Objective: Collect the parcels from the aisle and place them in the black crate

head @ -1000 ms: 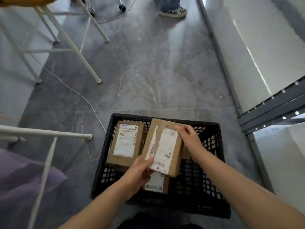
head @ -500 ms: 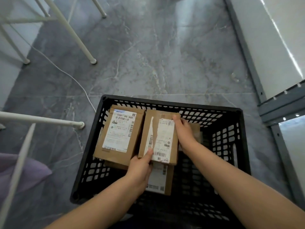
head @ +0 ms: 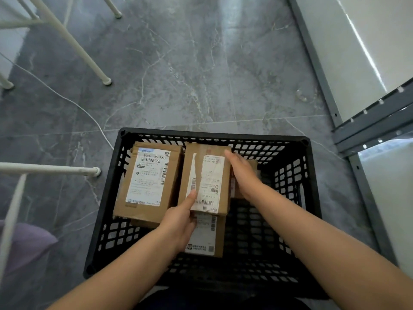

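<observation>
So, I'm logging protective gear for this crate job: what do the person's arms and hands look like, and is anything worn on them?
Nothing worn shows. The left hand and right hand are ungloved, with no ring, watch or bracelet visible, and no sleeve appears anywhere up to the frame's edge.

Both forearms bare. Left arm entered from 7 o'clock; left hand [head: 178, 222] pinched the near end of a parcel [head: 210, 175], thumb on top, pointing to 1 o'clock. Right arm entered from 4 o'clock; right hand [head: 243, 175] flat, fingers straight toward 11 o'clock, against the parcel's side.
</observation>
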`<state>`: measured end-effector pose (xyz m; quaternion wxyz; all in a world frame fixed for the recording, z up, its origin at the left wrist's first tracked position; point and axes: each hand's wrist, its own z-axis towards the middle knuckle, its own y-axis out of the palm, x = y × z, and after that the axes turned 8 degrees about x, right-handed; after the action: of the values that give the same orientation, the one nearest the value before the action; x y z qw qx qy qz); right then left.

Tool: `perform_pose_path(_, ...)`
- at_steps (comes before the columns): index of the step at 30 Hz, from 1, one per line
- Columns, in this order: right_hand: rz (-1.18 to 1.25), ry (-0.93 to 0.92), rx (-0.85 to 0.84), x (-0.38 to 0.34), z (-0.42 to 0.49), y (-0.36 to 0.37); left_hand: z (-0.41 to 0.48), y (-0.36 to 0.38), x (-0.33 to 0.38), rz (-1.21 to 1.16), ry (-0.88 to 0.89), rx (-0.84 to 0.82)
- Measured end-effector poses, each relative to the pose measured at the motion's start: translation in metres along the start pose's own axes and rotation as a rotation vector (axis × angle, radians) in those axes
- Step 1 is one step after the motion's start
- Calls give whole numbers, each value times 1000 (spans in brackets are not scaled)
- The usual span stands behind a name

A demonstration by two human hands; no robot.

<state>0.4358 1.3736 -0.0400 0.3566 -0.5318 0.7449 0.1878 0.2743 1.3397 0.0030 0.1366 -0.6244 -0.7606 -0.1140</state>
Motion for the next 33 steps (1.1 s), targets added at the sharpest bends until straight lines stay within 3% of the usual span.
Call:
perform_pose_path(6, -32, 52, 50, -64, -73, -39, -93, 5, 35, 175, -223, -37)
perform_pose_path(8, -16, 50, 67, -111, -113, -53, -146, 9, 62, 206, -215, -117)
perform_pose_path(10, 45, 30, 75, -159, -153, -67, -200, 17, 89, 310, -74, -192)
perform_pose_path(13, 141, -41, 80, -244, -232, -92, -304, 38, 137, 612, 370, -150)
perform_pose_path(15, 179, -98, 104, -300, -286, -111, -376, 56, 170, 690, 628, -197)
perform_pose_path(21, 109, -344, 231, -470, -446, -174, -559, 123, 255, 812, 1046, -490)
perform_pose_path(26, 72, -537, 461, -532, -552, -218, -658, 165, 276, 771, 1175, -683)
perform_pose_path(33, 333, -542, 886, -468, -695, -254, -751, 177, 195, 802, 1178, -1179)
